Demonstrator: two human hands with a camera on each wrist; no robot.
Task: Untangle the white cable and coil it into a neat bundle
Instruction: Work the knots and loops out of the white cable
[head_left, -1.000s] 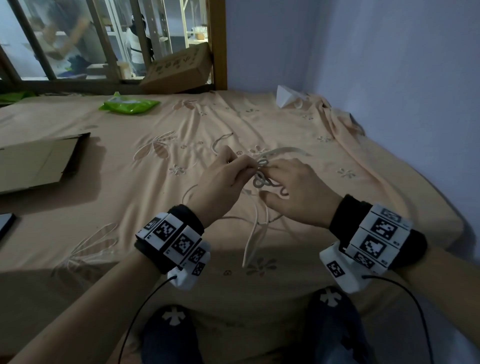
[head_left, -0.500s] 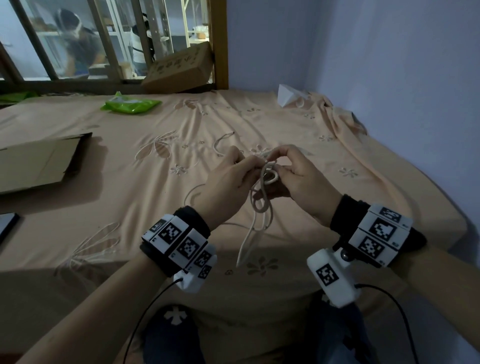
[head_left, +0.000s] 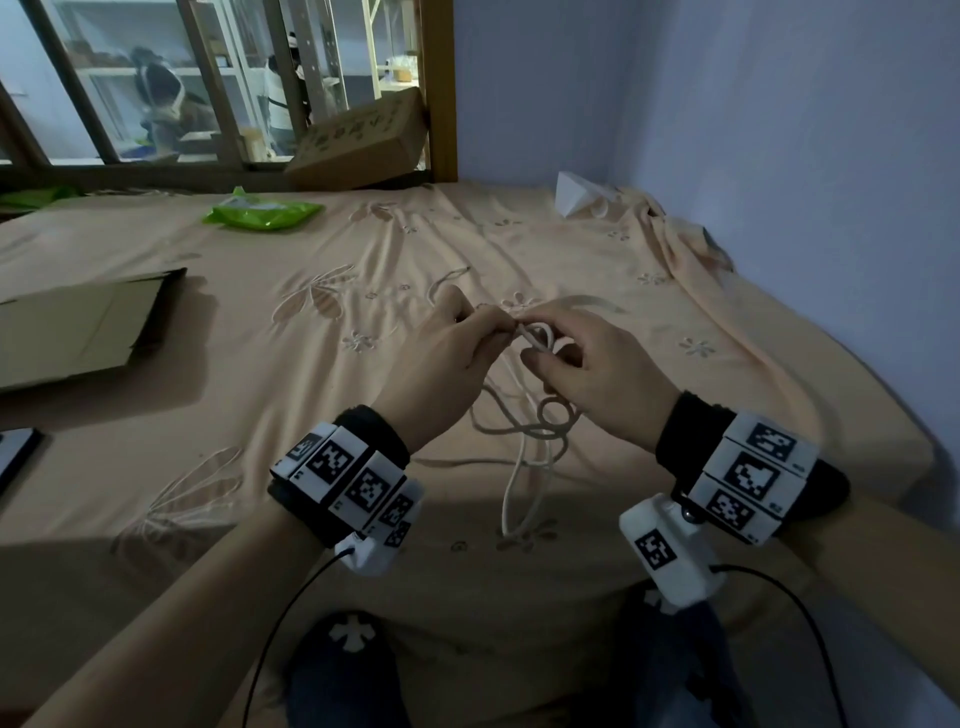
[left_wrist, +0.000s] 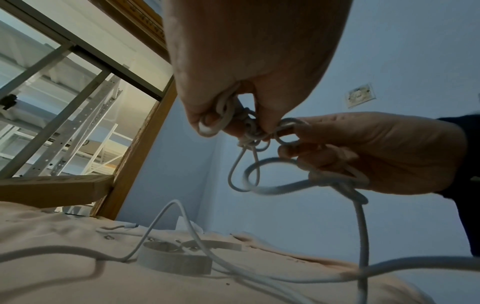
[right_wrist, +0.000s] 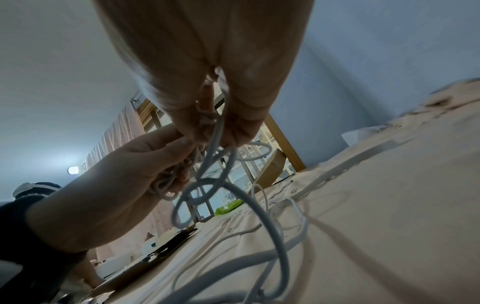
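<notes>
A tangled white cable (head_left: 524, 436) hangs between my two hands above the peach bedsheet, its loose loops trailing down onto the sheet. My left hand (head_left: 452, 353) pinches a knotted clump of the cable (left_wrist: 246, 131) between thumb and fingers. Close beside it, my right hand (head_left: 587, 364) pinches another loop of the same cable (right_wrist: 215, 131), with further strands dropping below it. In the right wrist view, big loops (right_wrist: 207, 197) dangle under both hands. One cable end (head_left: 447, 275) lies on the sheet beyond my left hand.
A flattened cardboard sheet (head_left: 78, 327) lies at the left, a green packet (head_left: 260, 213) farther back. A cardboard box (head_left: 358, 140) leans at the bed's wooden headboard. A white strap loop (left_wrist: 176, 259) lies on the sheet. Walls close the right side.
Both hands lifted the knot off the sheet and moved slightly away from me. Longer loops now hang below the right hand.
</notes>
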